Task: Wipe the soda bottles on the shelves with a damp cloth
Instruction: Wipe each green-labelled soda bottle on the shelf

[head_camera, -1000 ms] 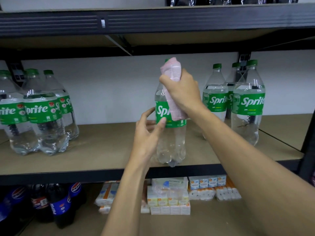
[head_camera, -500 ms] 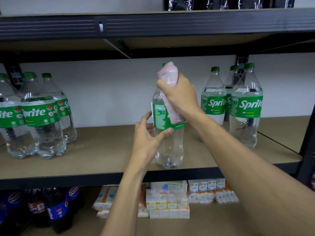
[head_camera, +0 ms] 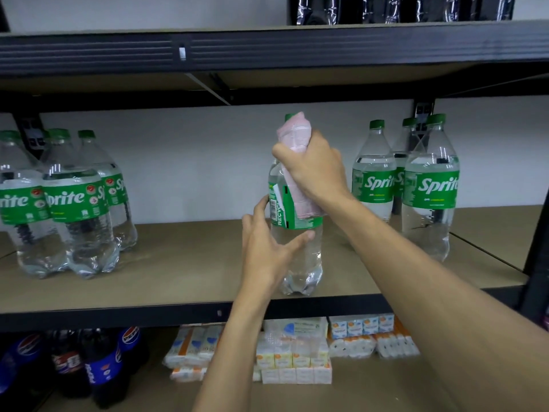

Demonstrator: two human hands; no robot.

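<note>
Pink cloth [head_camera: 294, 144]: bunched over the neck and shoulder of one Sprite bottle [head_camera: 300, 254], with only a sliver of green cap left showing. It is clutched by the right hand [head_camera: 315, 168], whose fingers are wrapped round cloth and neck together, so that part of the green label is covered.

The bottle is stood upright near the front edge of the middle shelf [head_camera: 184, 263], a brown board on a black frame. It is gripped below the label by the left hand [head_camera: 264, 251], thumb in front, fingers behind.

Left cluster of Sprite bottles [head_camera: 74, 203]: set well apart from it.
Right cluster of Sprite bottles [head_camera: 430, 203]: set near, its innermost bottle partly crossed by the right forearm.
Pepsi bottles [head_camera: 101, 367]: kept on the shelf below, at left.
Small cartons [head_camera: 297, 361]: stacked below, partly hidden by the left forearm.
Dark glossy packs [head_camera: 401, 10]: lined along the top shelf.
</note>
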